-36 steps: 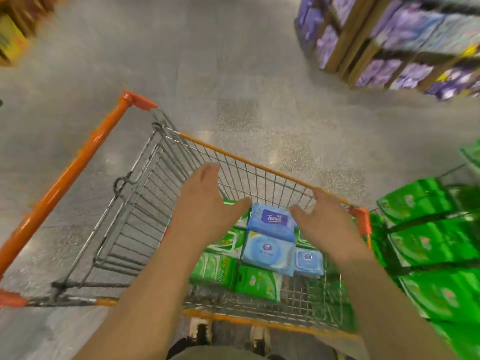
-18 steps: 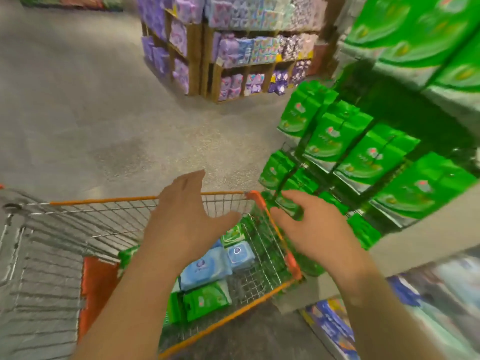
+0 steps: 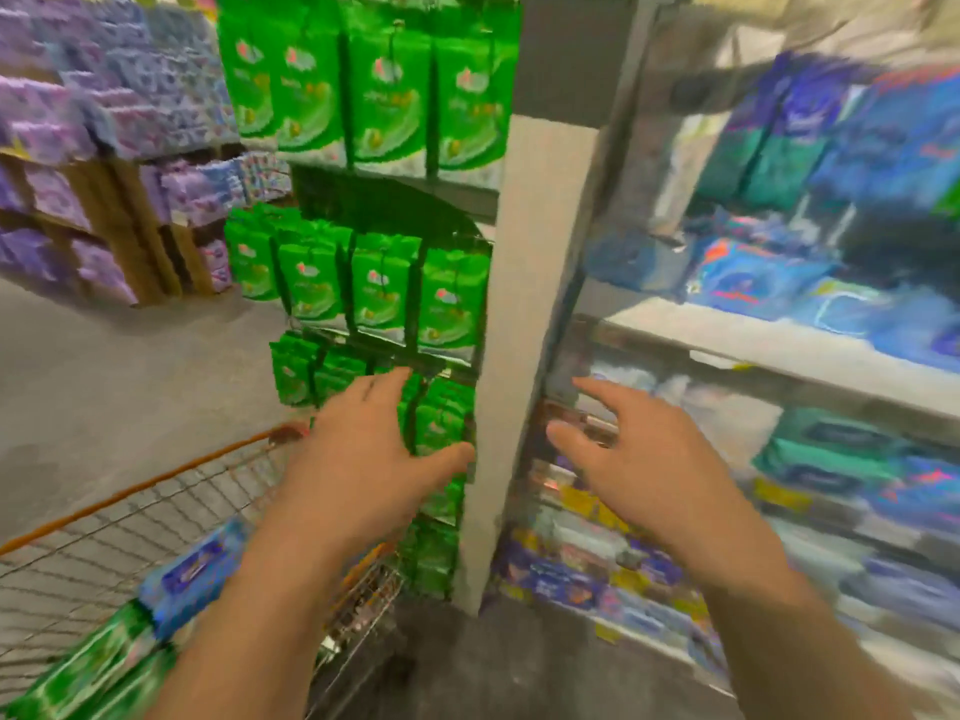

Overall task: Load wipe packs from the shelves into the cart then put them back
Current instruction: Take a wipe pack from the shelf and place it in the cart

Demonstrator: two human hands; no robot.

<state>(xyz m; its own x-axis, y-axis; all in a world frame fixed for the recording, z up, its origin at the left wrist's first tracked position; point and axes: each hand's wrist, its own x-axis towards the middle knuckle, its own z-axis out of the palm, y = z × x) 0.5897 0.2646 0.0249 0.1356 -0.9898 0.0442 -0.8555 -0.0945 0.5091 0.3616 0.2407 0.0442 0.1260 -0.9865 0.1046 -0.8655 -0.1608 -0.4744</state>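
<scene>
A: What do you see in the middle?

B: A tall pale post (image 3: 524,324). It is flat, smooth and square at the edges. It is the end of the shelves.

A: Where are the hands?

B: The left hand (image 3: 363,459) is just left of the post. Its fingers are straight and spread wide, and the thumb points at the post. It holds nothing. The right hand (image 3: 644,459) is just right of the post. Its fingers are also spread wide and loose. It holds nothing too.

A: What is left of the post?

B: Rows of green packs (image 3: 384,288). They are soft, shiny bags, tall and flat, and they stand or hang side by side. More of them are higher up and lower down along the post.

A: And the cart?

B: The cart (image 3: 156,517) is down to the left of the post. It is made of thin grey wire in little squares, with an orange rim on top. Inside it lies a blue wipe pack (image 3: 197,574), soft and crinkly, flat like a small pillow. Next to it, farther from the post, lie green wipe packs (image 3: 98,667) with a shiny skin.

A: What is right of the post?

B: White flat shelves (image 3: 779,345) with blue, teal and white packs (image 3: 852,148). They are too blurry to tell more.

A: And far to the left?

B: Purple packs (image 3: 67,127) stacked on brown wooden racks, well apart from the post. The floor (image 3: 104,387) there is grey and speckled.
</scene>
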